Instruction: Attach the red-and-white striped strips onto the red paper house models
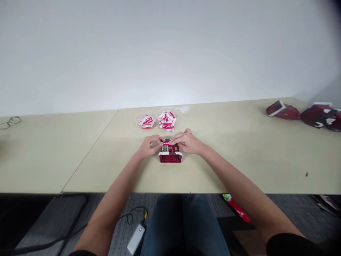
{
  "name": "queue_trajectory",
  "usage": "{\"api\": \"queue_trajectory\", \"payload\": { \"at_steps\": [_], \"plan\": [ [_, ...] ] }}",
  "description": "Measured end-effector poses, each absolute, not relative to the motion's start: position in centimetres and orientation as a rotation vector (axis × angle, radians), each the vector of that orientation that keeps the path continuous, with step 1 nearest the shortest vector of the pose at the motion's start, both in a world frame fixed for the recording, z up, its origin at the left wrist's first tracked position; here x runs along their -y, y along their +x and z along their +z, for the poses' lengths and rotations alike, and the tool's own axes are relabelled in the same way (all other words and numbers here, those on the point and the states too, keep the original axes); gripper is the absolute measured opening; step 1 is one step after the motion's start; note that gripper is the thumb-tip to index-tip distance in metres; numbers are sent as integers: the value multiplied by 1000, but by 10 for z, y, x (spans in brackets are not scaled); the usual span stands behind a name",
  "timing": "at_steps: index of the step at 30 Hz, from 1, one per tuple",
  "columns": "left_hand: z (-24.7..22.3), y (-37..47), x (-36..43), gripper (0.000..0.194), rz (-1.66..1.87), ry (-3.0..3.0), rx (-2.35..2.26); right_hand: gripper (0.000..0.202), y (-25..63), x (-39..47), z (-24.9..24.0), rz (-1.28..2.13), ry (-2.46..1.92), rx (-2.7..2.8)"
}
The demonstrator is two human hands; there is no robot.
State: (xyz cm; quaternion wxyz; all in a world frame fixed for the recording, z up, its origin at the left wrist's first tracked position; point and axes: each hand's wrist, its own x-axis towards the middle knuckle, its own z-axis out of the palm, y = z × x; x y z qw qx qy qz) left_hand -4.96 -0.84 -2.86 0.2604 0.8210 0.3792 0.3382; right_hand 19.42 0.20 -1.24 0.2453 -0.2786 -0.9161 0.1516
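A small dark red model house point(171, 159) lies on the table in front of me, its open, hollow bottom edged in white and facing me. Windows and a door are painted on the side turned up. My left hand point(151, 146) is at the upper left of the house, thumb and fingers closed in a pinch on it. From the other side, my right hand point(188, 141) bends its fingers over the upper right part and presses on it. A pale strip shows between the fingertips of both hands; the fingers partly hide the roof end.
Behind the house stand two clear bowls of red-and-white striped pieces point(146, 121) point(167, 119). One striped piece point(169, 130) lies before them. More dark red houses point(285, 111) are at far right, glasses point(10, 122) at far left. A small dark bit point(306, 174) lies near the right front edge.
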Motion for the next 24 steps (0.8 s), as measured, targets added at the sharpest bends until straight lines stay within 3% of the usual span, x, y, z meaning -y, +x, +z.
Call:
{"api": "queue_trajectory", "payload": {
  "at_steps": [3, 9, 12, 15, 18, 21, 24],
  "plan": [
    [-27, -47, 12, 48, 935, 2194, -1057, 54, 194, 1, -17, 361, -778, 2497],
    [-11, -34, 27, 53, 1005, 2113, -1035, 51, 190, 17, -25, 357, -916, 2414],
    [-5, -18, 43, 75, 924, 2203, -998, 49, 191, 30, -26, 371, -971, 2396],
    [-8, -5, 55, 92, 834, 2320, -1170, 61, 203, 42, -27, 410, -1036, 2362],
    [-11, -12, 61, 75, 723, 2412, -1421, 64, 238, 53, -29, 418, -1163, 2253],
    [-12, -48, 65, 58, 630, 2473, -1628, 47, 301, 62, -36, 381, -1324, 2112],
    [-12, -111, 68, 56, 574, 2366, -1922, 38, 382, 74, -46, 333, -1467, 1964]
  ]
}}
